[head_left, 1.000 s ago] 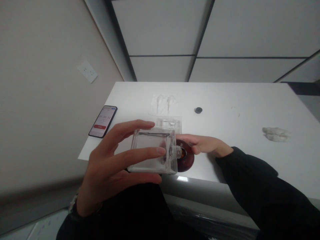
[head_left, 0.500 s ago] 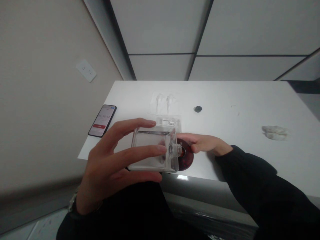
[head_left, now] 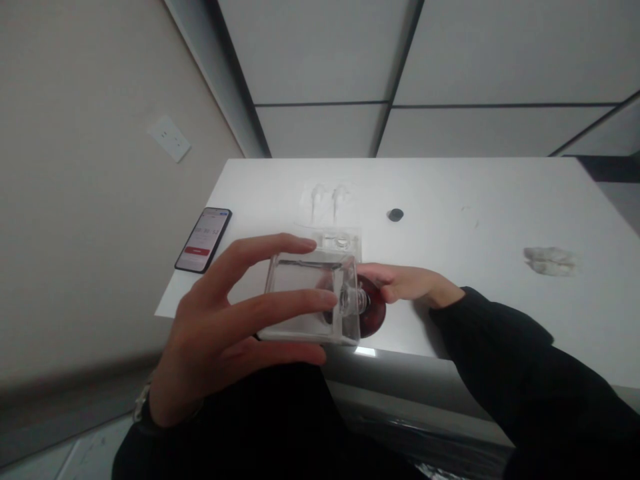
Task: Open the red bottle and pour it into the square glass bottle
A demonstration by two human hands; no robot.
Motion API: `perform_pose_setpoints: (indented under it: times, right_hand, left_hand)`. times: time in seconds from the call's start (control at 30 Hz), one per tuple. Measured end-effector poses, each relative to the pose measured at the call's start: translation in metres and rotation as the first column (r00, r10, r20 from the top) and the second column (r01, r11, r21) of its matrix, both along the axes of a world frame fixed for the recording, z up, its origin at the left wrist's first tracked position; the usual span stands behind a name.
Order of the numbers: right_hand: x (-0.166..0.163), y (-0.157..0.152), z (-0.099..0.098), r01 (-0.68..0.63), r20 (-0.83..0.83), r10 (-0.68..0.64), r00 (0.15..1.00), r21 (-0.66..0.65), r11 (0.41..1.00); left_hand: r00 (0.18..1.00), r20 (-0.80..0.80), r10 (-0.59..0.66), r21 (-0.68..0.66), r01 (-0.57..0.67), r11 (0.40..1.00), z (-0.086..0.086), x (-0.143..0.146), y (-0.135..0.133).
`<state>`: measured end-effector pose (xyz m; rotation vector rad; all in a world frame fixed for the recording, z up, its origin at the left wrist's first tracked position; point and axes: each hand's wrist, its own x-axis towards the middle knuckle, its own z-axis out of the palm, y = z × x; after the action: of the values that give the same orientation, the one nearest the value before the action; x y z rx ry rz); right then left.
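A: What is held, and where?

B: A clear square bottle (head_left: pixel 313 298) is gripped on its side by the left hand (head_left: pixel 225 327), fingers clamped over its top face and thumb beneath, just above the near edge of the white counter (head_left: pixel 450 193). Its short neck is pointed right, at a dark red round thing (head_left: pixel 374 316) lying on the counter. That red thing is touched by the fingertips of the right hand (head_left: pixel 413 285); whether the grip is closed on it cannot be told, since the bottle stands in the way.

A: What else is seen around?

B: A clear plastic tray (head_left: pixel 336 239) is set just behind the bottle, and a clear packet (head_left: pixel 327 198) lies behind that. A small dark cap (head_left: pixel 395 215) is placed further back, well apart. A crumpled tissue (head_left: pixel 549 260) is left far right. A phone (head_left: pixel 203 231) is laid at the left edge, screen lit.

A: Can any writing be read?

B: Digits and a red bar are shown on the phone, too blurred to be read.
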<state>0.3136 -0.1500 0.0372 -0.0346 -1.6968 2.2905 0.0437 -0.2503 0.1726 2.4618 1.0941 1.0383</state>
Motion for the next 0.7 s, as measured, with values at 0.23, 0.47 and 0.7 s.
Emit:
perform_pose_setpoints:
  times: [0.23,0.47,0.7]
  right_hand:
    - [0.002,0.000,-0.001,-0.007,0.018,0.007,1.000,-0.002,1.000]
    - [0.001,0.001,-0.004,0.017,0.014,-0.017,1.000,0.029,0.999]
    - [0.001,0.001,-0.006,0.010,-0.012,-0.009,1.000,0.030,1.000]
  left_hand:
    - [1.000,-0.026,-0.002,0.016,0.003,1.000,0.004,0.000,0.003]
    - [0.997,-0.079,-0.011,0.013,0.013,1.000,0.009,0.003,0.003]
    - [0.996,-0.086,-0.001,0.010,0.002,1.000,0.014,0.006,0.001]
